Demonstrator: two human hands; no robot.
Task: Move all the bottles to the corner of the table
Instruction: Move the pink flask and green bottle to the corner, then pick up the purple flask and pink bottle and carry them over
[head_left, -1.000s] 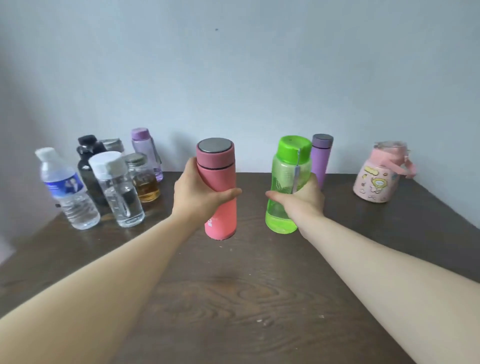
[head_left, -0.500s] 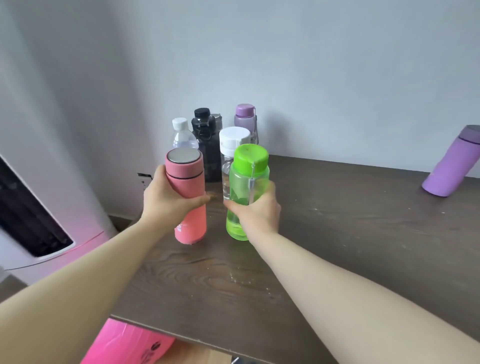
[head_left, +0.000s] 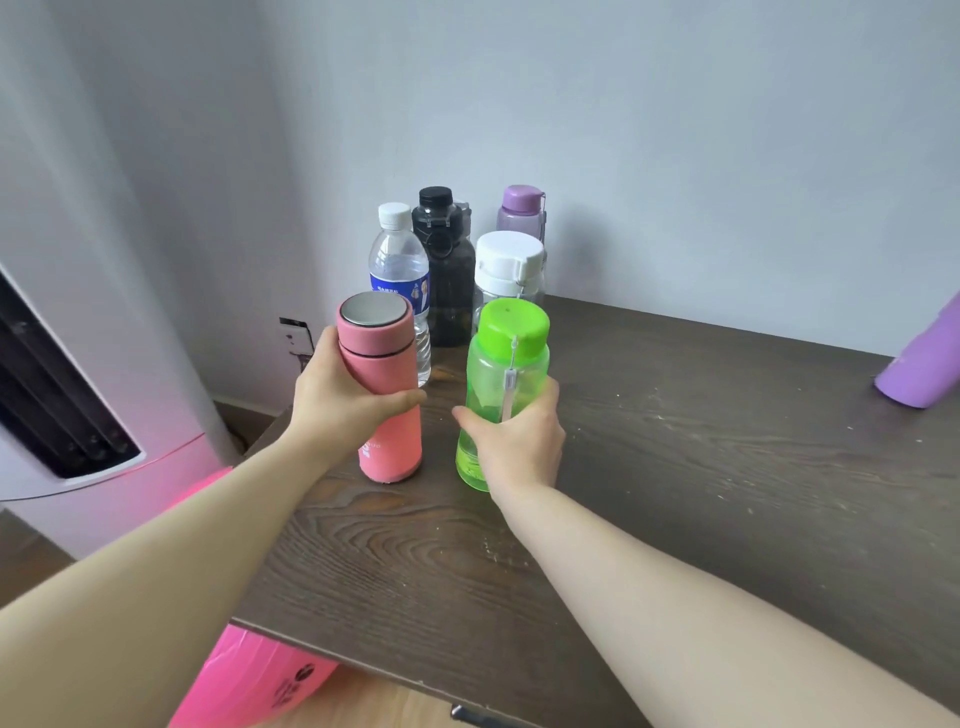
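Observation:
My left hand (head_left: 337, 410) grips a pink flask (head_left: 387, 395) with a steel lid. My right hand (head_left: 517, 441) grips a green plastic bottle (head_left: 501, 379). Both stand upright, close to the dark wooden table (head_left: 675, 467) near its far left corner; I cannot tell whether their bases touch the top. Behind them a cluster stands in the corner: a clear water bottle (head_left: 397, 260), a black bottle (head_left: 447, 265), a white-capped clear bottle (head_left: 509, 270) and a purple-capped bottle (head_left: 519, 208). A purple flask (head_left: 919, 364) stands at the right edge of view.
The table's left edge (head_left: 270, 431) runs just beside the pink flask. A white appliance (head_left: 78, 364) stands on the floor to the left. A pink bag (head_left: 249, 675) lies under the table's near edge. A grey wall backs the table.
Both hands have carried the pink flask and green bottle left toward the corner cluster. My view has swung left, so the purple flask has slid to the right edge.

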